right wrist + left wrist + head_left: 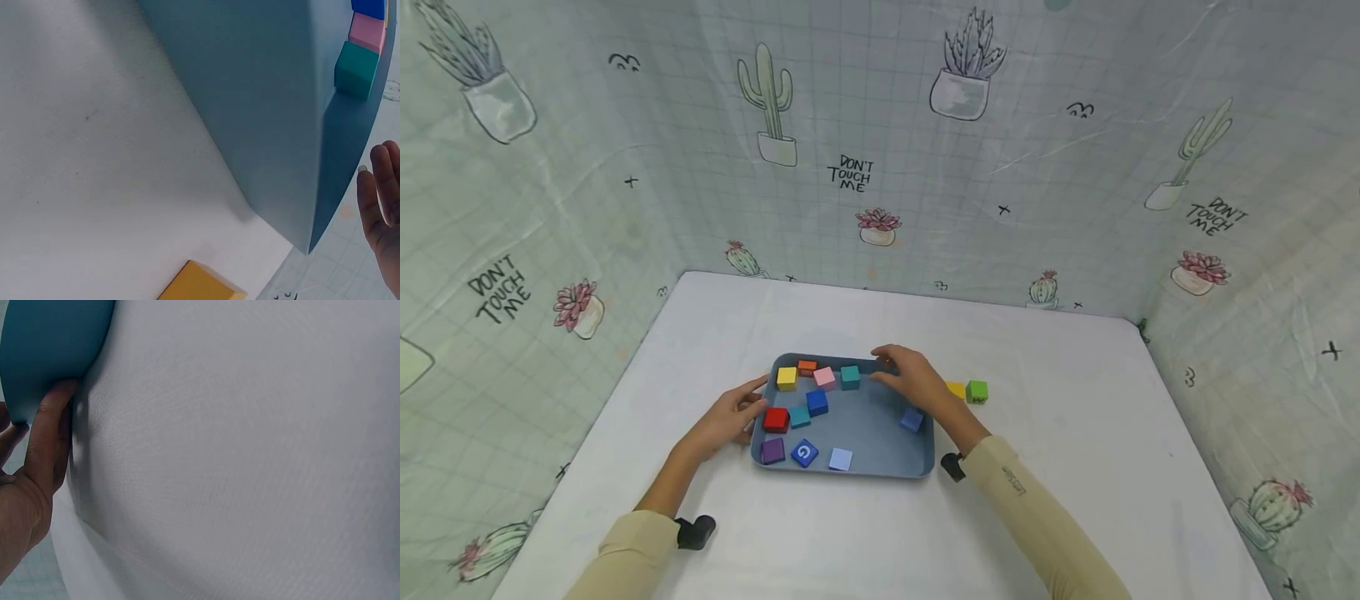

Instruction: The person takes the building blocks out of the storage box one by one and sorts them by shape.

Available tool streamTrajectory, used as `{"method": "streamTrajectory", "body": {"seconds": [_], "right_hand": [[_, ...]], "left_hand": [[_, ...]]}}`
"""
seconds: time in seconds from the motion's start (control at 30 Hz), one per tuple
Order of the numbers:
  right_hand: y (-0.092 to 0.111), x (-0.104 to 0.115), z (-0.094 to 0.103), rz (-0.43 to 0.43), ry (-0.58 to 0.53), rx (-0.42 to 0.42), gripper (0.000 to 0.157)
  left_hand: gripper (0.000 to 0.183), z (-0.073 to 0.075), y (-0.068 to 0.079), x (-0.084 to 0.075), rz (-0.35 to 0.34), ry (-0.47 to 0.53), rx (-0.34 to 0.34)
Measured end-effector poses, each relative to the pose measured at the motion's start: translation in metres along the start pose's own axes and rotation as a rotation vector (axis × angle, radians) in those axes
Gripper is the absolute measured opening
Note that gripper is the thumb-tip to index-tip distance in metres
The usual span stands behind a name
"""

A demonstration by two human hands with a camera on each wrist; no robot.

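A blue-grey tray [880,446] lies on the white table with several coloured blocks in it. My left hand [730,421] holds the tray's left side, its fingers at the rim and outer wall [56,337]. Over the far right part of the tray hovers my right hand [917,383], fingers and thumb apart, nothing visible between them. Nearest to it inside are a teal block [850,378] and a blue block [912,419] under the wrist. A red block [777,420], purple block [772,451] and yellow block [787,379] sit towards the left.
Right of the tray, a green block [977,392] and a yellow-orange block [200,284] rest on the table, the latter partly hidden by my right arm in the head view. A cactus-print cloth [880,125] surrounds the table [1075,467] at the back and sides.
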State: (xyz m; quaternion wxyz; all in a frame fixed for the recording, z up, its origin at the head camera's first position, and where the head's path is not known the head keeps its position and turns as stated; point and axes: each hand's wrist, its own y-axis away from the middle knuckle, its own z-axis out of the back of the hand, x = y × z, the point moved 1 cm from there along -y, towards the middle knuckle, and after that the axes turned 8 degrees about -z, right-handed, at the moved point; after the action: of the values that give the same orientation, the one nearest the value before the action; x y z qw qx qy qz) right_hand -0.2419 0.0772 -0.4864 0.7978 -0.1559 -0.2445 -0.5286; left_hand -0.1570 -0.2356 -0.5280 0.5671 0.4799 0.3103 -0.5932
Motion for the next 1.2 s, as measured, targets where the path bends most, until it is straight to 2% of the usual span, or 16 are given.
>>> {"method": "streamTrajectory", "body": {"seconds": [0.37,0.77,0.93,1.13,1.2], "right_hand": [[-0.009,0.014,-0.006,-0.017,-0.007,0.031,0.042],[-0.017,0.023,-0.004,0.026,0.048,0.025,0.039],[-0.019,0.028,-0.007,-0.002,0.076,0.089,0.039],[-0.018,0.029,-0.014,-0.036,0.102,0.221,0.048],[-0.018,0.029,-0.015,-0.039,0.111,0.238,0.050]], "left_hand": [[0.056,0.001,0.002,-0.005,-0.007,0.007,0.020],[0.056,0.003,0.001,-0.003,-0.012,0.003,0.005],[0.056,0.003,0.001,-0.001,-0.006,0.014,0.004],[0.055,0.001,0.002,-0.002,-0.009,0.021,-0.002],[0.055,0.001,0.002,-0.002,-0.010,0.025,-0.005]]}}
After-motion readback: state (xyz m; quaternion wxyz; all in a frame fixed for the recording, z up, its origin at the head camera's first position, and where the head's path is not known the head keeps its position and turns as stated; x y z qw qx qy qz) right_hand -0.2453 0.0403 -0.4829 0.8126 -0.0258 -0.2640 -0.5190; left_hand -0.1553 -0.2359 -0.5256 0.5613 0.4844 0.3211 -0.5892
